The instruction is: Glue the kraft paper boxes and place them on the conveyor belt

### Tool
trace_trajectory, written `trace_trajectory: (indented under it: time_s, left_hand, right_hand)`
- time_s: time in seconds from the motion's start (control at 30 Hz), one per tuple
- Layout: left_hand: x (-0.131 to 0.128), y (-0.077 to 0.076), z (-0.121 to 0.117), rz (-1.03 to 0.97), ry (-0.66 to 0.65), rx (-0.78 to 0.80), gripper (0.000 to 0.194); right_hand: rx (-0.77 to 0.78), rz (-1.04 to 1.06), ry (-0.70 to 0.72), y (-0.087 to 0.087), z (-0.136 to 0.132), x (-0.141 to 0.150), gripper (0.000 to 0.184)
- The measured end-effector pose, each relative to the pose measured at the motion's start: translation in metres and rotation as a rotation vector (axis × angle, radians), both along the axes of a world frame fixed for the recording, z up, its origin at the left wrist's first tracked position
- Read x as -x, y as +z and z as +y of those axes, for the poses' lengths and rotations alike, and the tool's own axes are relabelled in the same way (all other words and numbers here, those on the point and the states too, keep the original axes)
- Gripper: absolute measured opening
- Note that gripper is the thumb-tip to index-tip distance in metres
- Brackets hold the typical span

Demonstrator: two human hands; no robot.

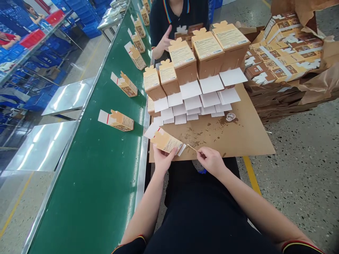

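My left hand (164,158) grips a small tan and brown carton (167,141) with its white end flaps sticking out, held tilted over the front left of a cardboard sheet (254,137). Pinched in my right hand (210,159) is a thin stick like a cotton swab (192,147), its tip just short of the carton's near flap. A small clear round dish (230,116) sits on the sheet among dark wet stains. Behind it, stacked brown cartons (182,65) lie with their white flaps (190,90) hanging open towards me.
On my left runs a green conveyor belt (106,165) carrying a row of open cartons (123,120). Across the stack a person (182,16) handles a carton. A paper-wrapped pile of flat cartons (286,53) stands right. Metal side tables (42,144) adjoin the belt's far side.
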State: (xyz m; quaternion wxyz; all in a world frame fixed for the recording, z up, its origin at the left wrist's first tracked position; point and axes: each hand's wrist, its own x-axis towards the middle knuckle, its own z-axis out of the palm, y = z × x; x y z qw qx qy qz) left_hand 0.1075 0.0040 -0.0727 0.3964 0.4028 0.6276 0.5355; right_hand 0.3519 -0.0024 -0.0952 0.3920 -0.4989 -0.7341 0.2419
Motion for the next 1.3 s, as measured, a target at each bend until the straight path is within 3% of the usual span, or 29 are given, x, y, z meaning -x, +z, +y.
trace_trajectory:
  time_s: [0.2, 0.4, 0.5, 0.6, 0.77, 0.83, 0.9, 0.97, 1.03, 1.07, 1.13, 1.2, 1.3]
  left_hand:
    - [-0.019, -0.012, -0.015, 0.318, 0.067, -0.026, 0.078]
    - [-0.028, -0.018, -0.012, 0.337, 0.059, -0.037, 0.074]
    - [-0.019, -0.019, -0.009, 0.299, 0.067, -0.082, 0.078]
    - [0.026, -0.014, -0.008, 0.261, 0.219, -0.108, 0.084]
    - [0.155, 0.008, -0.010, 0.309, 0.565, -0.090, 0.095]
    - [0.193, 0.014, -0.013, 0.345, 0.600, 0.036, 0.096]
    - [0.210, 0.015, -0.019, 0.370, 0.595, 0.126, 0.099]
    - [0.211, 0.013, -0.030, 0.455, 0.668, 0.066, 0.104]
    - [0.199, 0.013, -0.039, 0.611, 0.784, -0.148, 0.103]
    - [0.191, 0.015, -0.041, 0.678, 0.807, -0.281, 0.097]
    - [0.172, 0.028, -0.030, 0.689, 0.727, -0.517, 0.076]
    - [0.149, 0.053, 0.005, 0.538, 0.542, -0.594, 0.056]
    - [0.111, 0.101, 0.095, 0.255, 0.298, -0.355, 0.044]
  right_hand:
    - [0.034, 0.124, -0.124, 0.015, -0.022, -0.022, 0.021]
    - [0.135, 0.147, -0.099, 0.019, -0.035, -0.024, 0.028]
    - [0.131, 0.169, -0.074, 0.018, -0.035, -0.022, 0.031]
    - [0.140, 0.182, -0.095, 0.017, -0.034, -0.028, 0.033]
    - [0.133, 0.216, -0.157, 0.017, -0.026, -0.039, 0.035]
    - [0.114, 0.227, -0.160, 0.019, -0.021, -0.039, 0.034]
    - [0.096, 0.227, -0.159, 0.022, -0.017, -0.040, 0.034]
    - [0.072, 0.216, -0.186, 0.024, -0.014, -0.046, 0.034]
    - [0.037, 0.191, -0.256, 0.027, -0.011, -0.059, 0.035]
    - [0.018, 0.173, -0.301, 0.029, -0.009, -0.069, 0.034]
    - [-0.013, 0.113, -0.393, 0.036, 0.001, -0.092, 0.034]
    - [-0.007, 0.002, -0.462, 0.048, 0.017, -0.117, 0.032]
    - [0.104, -0.259, -0.455, 0.075, 0.053, -0.142, 0.027]
